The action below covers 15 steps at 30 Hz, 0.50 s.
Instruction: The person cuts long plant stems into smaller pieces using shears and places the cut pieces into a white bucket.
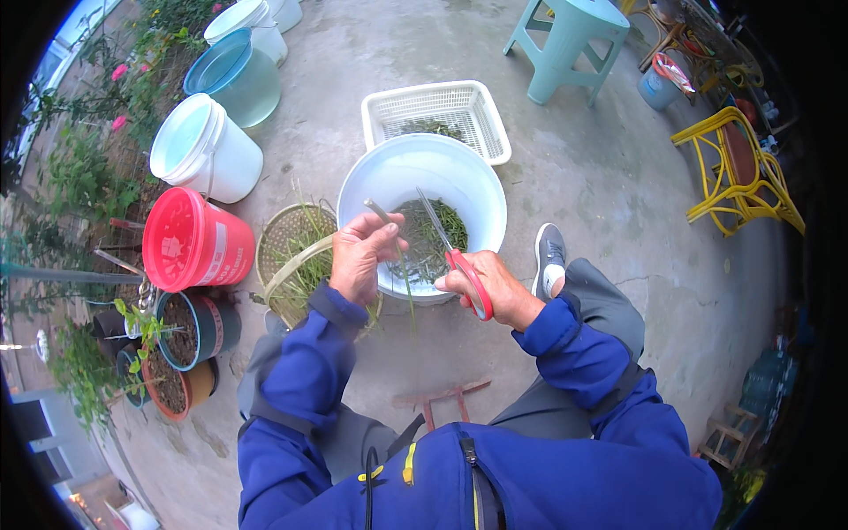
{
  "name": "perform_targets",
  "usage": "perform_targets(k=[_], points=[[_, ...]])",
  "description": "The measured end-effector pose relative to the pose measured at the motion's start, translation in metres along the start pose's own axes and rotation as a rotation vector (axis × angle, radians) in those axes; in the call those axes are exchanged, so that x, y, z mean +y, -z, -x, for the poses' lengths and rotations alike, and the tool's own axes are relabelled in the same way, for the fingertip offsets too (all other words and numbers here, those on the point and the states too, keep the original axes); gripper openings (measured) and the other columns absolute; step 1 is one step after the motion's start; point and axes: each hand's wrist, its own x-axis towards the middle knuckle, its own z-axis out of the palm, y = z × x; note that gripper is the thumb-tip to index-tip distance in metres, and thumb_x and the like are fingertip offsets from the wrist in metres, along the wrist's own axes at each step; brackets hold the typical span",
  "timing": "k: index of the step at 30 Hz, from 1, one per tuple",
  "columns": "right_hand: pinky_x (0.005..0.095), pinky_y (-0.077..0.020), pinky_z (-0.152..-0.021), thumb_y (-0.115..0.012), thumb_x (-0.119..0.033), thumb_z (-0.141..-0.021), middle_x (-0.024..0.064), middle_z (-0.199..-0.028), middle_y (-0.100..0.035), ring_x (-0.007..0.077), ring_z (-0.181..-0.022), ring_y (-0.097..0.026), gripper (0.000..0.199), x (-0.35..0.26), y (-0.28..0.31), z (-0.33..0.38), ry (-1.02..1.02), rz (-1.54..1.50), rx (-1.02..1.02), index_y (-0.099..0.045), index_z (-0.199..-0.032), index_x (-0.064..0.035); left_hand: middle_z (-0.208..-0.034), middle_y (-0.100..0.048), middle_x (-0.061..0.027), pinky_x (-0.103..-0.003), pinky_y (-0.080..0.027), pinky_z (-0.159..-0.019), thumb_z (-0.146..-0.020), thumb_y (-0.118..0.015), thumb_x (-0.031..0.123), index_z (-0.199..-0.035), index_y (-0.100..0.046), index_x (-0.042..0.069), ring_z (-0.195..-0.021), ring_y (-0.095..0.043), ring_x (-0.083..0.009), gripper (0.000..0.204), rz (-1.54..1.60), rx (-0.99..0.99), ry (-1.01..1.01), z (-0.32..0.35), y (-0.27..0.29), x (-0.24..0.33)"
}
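Note:
My left hand (359,256) is closed over the near left rim of a large white bucket (358,190). It pinches thin green plant stems (405,276) that hang down below the fingers, and a short greyish stick-like piece (377,210) pokes out above the thumb. My right hand (496,287) grips red-handled scissors (437,219), their metal blades pointing away and slightly left over the bucket. Cut green pieces (450,231) lie in the bucket's bottom. Beside my left forearm stands a woven basket (268,252) of long green stems (305,234), its handle arching close to my left hand.
Beyond the bucket sits a white slotted plastic basket (495,132) with some greens. Along the left are a red bucket (199,238), a white pail (225,159), a bluish tub (256,88) and planters (216,327). A pale-green stool (565,49) and yellow chair (742,168) stand right.

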Motion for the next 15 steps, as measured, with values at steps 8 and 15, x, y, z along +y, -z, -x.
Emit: perform_targets(k=[8, 15], points=[[0.0283, -0.0424, -0.049, -0.072, -0.024, -0.080, 0.0035, -0.060, -0.055, 0.0129, -0.052, -0.054, 0.026, 0.000, 0.000, 0.002, 0.042, -0.050, 0.022, -0.062, -0.072, 0.0000, -0.099, -0.068, -0.0048, -0.024, -0.051, -0.058, -0.088, -0.068, 0.005, -0.093, -0.066, 0.007, -0.071, -0.062, -0.0106, 0.005, 0.144, 0.173, -0.166, -0.013, 0.019, 0.018], [0.0240, -0.0400, -0.048, -0.070, -0.021, -0.079, 0.0006, -0.063, -0.054, 0.0076, -0.053, -0.052, 0.023, -0.014, 0.015, 0.011, 0.066, -0.121, 0.125, -0.059, -0.071, -0.0023, -0.080, -0.063, -0.0038, -0.026, -0.054, -0.059, -0.092, -0.062, 0.004, -0.102, -0.062, 0.000, -0.067, -0.059, -0.0119, 0.011, 0.220, 0.355, -0.266, -0.021, 0.044, 0.027]])
